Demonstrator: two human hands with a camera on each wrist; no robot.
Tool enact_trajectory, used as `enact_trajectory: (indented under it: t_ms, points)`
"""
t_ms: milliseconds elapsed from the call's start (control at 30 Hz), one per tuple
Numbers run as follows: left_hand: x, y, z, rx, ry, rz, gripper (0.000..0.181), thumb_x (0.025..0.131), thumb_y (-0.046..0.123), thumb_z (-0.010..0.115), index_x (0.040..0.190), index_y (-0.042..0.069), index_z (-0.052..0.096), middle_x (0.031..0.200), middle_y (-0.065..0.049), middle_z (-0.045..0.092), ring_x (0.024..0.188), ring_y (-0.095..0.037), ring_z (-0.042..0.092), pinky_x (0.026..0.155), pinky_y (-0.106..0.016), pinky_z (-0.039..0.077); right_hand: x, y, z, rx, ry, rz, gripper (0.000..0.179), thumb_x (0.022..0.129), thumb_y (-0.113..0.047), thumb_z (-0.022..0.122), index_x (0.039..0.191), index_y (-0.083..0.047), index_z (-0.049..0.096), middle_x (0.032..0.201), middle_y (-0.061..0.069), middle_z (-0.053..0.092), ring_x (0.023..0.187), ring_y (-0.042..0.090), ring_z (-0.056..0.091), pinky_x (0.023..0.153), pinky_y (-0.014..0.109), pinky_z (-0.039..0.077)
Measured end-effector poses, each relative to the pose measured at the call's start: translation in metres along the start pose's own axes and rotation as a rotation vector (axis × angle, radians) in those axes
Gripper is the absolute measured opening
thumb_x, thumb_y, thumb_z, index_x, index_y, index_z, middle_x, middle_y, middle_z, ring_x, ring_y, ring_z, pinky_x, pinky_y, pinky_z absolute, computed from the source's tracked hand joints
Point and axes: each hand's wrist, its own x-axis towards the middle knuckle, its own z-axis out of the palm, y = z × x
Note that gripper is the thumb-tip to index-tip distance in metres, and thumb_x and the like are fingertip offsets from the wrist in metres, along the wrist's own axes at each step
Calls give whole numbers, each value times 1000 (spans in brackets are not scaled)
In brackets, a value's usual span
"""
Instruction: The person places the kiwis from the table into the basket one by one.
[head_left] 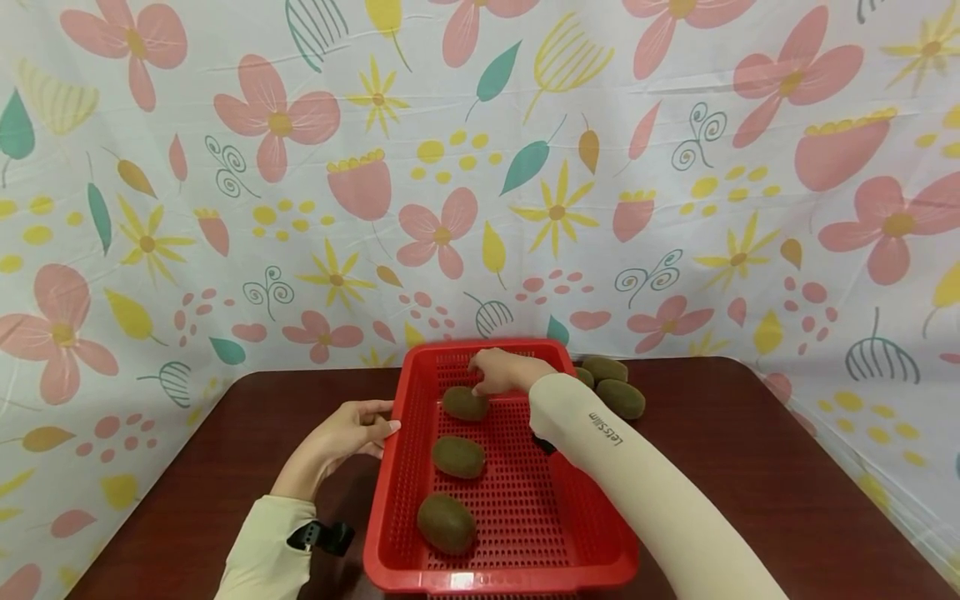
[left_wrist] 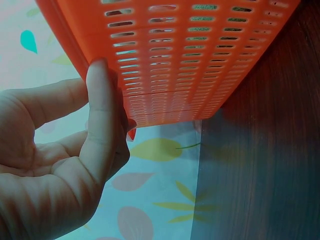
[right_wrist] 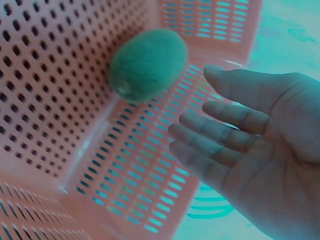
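- Three brown oval kiwis [head_left: 459, 457] lie left in the red plastic basket [head_left: 525, 577].
- Only the right wrist view shows the right hand [right_wrist: 260, 145], fingers loose, clear of the far kiwi [right_wrist: 149, 65].
- Left hand [head_left: 347, 432], relaxed, touches the basket's left rim.
- Beige sleeve [head_left: 637, 475] partly hides its right side.

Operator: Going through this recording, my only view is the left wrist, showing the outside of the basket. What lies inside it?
Observer: The head view shows three kiwis in the red basket, in a row along its left side.
Operator: Is the right grip holding one?
Observer: No. The right wrist view shows the right grip empty, its fingers apart from the nearest kiwi.
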Motion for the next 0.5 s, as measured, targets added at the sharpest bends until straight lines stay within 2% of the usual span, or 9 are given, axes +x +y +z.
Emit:
enact_trajectory:
  t_ms: [133, 267, 400, 500]
  points:
    - [1, 0, -1, -3, -1, 1, 57, 96, 15, 61, 143, -7, 37, 89, -14, 59, 74, -21, 64, 71, -37, 58, -7, 2, -17, 1, 39, -34, 45, 94, -14, 63, 134, 3, 53, 132, 17, 56, 123, 30, 51, 102, 43, 43]
    - [0, 0, -1, -7, 4, 1, 58, 96, 15, 60, 144, -8, 35, 89, -13, 59, 74, -21, 63, 71, -38, 58, -16, 7, -32, 53, 86, -35, 44, 96, -15, 60, 135, 3, 52, 130, 19, 57, 122, 31, 52, 102, 42, 43]
    - [-1, 0, -1, -10, 2, -2, 59, 96, 15, 61, 144, -8, 35, 89, -13, 59, 74, -21, 64, 72, -38, 58, -27, 20, -39, 92, 132, -68, 41, 97, -14, 58, 133, 5, 53, 130, 21, 57, 120, 33, 54, 100, 43, 45]
    - [-2, 1, 0, -14, -1, 0, 58, 96, 14, 61, 143, -8, 37, 89, -14, 60, 75, -22, 64, 72, -39, 58, -36, 36, -42, 91, 196, -107, 37, 97, -11, 57, 129, 7, 55, 126, 24, 59, 116, 36, 57, 97, 44, 47]
